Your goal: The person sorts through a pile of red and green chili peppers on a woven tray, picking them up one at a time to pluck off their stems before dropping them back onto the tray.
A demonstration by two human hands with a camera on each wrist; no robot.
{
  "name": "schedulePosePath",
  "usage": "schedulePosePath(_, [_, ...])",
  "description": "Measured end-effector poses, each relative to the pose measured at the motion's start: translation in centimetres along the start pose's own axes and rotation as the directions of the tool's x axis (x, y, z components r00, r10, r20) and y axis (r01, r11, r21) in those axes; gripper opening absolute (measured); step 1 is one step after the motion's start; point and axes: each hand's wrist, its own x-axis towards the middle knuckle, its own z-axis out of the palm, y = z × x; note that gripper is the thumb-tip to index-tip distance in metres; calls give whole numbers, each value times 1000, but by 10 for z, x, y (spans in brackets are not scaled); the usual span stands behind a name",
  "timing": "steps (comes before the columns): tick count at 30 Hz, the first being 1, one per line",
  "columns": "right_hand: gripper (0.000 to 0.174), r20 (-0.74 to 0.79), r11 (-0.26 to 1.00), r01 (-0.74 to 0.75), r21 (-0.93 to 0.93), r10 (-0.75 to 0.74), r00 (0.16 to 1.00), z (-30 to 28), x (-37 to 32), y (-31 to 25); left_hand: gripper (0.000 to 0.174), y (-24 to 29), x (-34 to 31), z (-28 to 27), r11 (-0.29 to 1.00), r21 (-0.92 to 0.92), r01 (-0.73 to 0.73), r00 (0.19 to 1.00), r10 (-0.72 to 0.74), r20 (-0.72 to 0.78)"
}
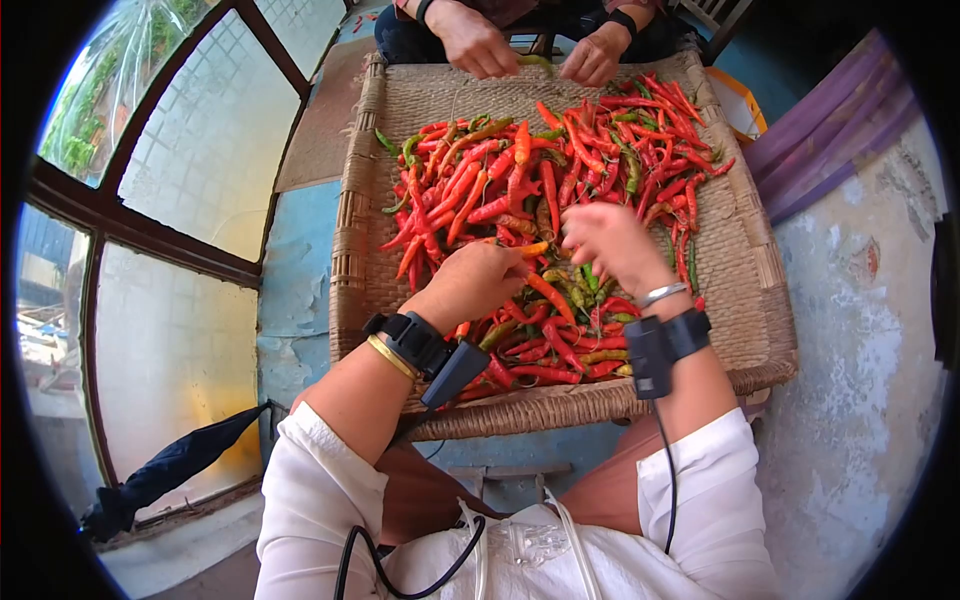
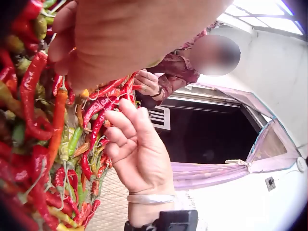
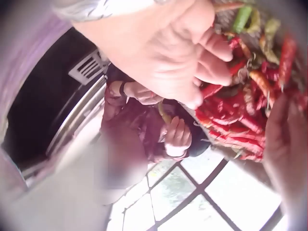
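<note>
Many chili peppers (image 1: 470, 190), mostly red with some green and orange, lie heaped on a woven tray (image 1: 740, 290). My left hand (image 1: 472, 283) is low over the near part of the heap, fingers curled down. It pinches an orange chili pepper (image 1: 534, 250) at its stem end, and the pepper points right. My right hand (image 1: 615, 240), blurred, hovers just right of it above the peppers. In the left wrist view the right hand (image 2: 139, 154) has loosely bent fingers and nothing in them.
Across the tray, another person's hands (image 1: 478, 42) are at a green chili pepper (image 1: 535, 62). A framed window (image 1: 190, 140) stands at left, with a folded dark umbrella (image 1: 180, 465) below. A peeling wall (image 1: 850, 330) and purple curtain (image 1: 830, 130) are at right.
</note>
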Motion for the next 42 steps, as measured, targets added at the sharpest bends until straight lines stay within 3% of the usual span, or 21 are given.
schedulePosePath(4, [37,209,835,310,-456,-238,949,28,5,25,20,-8,1,7,998,-44,39,999,-38,23])
schedulePosePath(6, [40,216,822,269,-502,-182,959,33,0,25,24,-10,1,11,996,-72,42,999,-40,31])
schedulePosePath(8, [45,227,932,133,-337,-57,972,34,-3,25,34,-10,3,15,980,-182,79,996,-70,57])
schedulePosePath(10, [48,255,942,97,-321,-13,967,32,-4,21,37,-4,2,13,963,-237,130,990,-114,79])
schedulePosePath(12, [46,185,985,-62,-163,93,978,31,-4,19,39,4,2,8,940,-289,183,982,-161,99])
schedulePosePath(13, [43,134,995,-100,-10,100,986,31,-3,22,38,8,2,5,883,-407,233,972,-208,106])
schedulePosePath(14, [43,133,995,-100,-9,100,986,29,-3,20,37,10,3,4,810,-517,277,960,-252,120])
schedulePosePath(16, [37,100,985,-156,78,148,984,25,-4,14,36,11,5,5,781,-572,250,966,-239,96])
schedulePosePath(21, [24,104,995,-95,38,90,990,22,-10,0,34,16,5,5,682,-706,189,973,-229,39])
schedulePosePath(23, [17,30,985,34,171,-39,999,21,-8,-1,28,15,5,7,705,-707,58,975,-192,-112])
schedulePosePath(24, [17,33,985,34,169,-40,999,22,-8,-2,28,18,4,4,705,-707,58,974,-194,-114])
schedulePosePath(26, [11,-7,953,100,285,-103,995,22,-8,-3,22,27,1,-4,650,-719,246,967,-218,135])
schedulePosePath(30, [8,97,974,89,209,-111,989,22,-10,-7,15,22,2,-2,729,-636,253,965,-237,112])
schedulePosePath(34, [9,98,992,44,120,-56,994,10,-8,-10,15,15,1,-1,724,-643,250,967,-226,121])
schedulePosePath(36, [11,-160,942,194,273,-154,975,-6,-3,-10,14,4,0,-1,962,-271,-22,999,29,21])
schedulePosePath(37, [13,-225,853,283,438,-200,954,-15,0,-10,14,2,-1,-2,962,-271,-21,999,28,22])
schedulePosePath(38, [16,-297,727,368,580,-232,926,-21,2,-10,16,0,-2,-4,996,-85,-23,998,29,61])
schedulePosePath(39, [19,-417,668,433,604,-198,887,-22,2,-13,19,-2,-3,-5,994,104,-33,995,22,101])
schedulePosePath(40, [19,-419,667,434,605,-197,886,-22,4,-7,19,-5,-4,-4,994,105,-34,994,23,103])
schedulePosePath(42, [18,-343,734,289,615,-81,936,-21,8,2,17,-9,-4,1,960,256,-112,981,66,183])
